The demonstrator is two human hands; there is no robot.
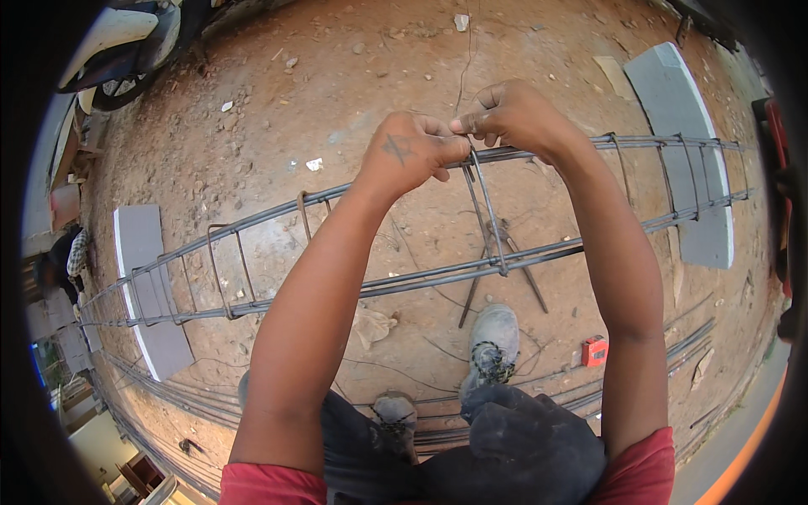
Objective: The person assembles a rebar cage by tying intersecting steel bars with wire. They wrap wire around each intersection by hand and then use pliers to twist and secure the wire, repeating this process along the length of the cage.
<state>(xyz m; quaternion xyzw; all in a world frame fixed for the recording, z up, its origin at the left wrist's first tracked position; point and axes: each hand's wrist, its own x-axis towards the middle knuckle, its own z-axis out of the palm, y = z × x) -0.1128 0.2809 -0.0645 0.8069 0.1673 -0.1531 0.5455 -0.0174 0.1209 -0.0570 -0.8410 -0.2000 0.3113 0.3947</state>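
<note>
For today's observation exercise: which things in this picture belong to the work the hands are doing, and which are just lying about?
In use:
left hand and right hand, pinching thin tie wire
rebar cage
stirrup at the hands
grey blocks under the cage

Lying about:
red box
spare bars on the dirt
scooter

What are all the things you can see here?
Rebar cage: one, dark grey, lying across the middle on blocks.
Stirrup: one, dark, under the hands.
Tie wire: one, thin, rising beyond the hands.
Blocks: two, grey, left and right.
Loose bars: several, dark, on the ground near the feet.
Small box: one, red, on dirt.
Scooter: one, white, top left.
Shoes: two, grey.
Left hand, right hand: on the top bar, fingers pinching wire.
</note>
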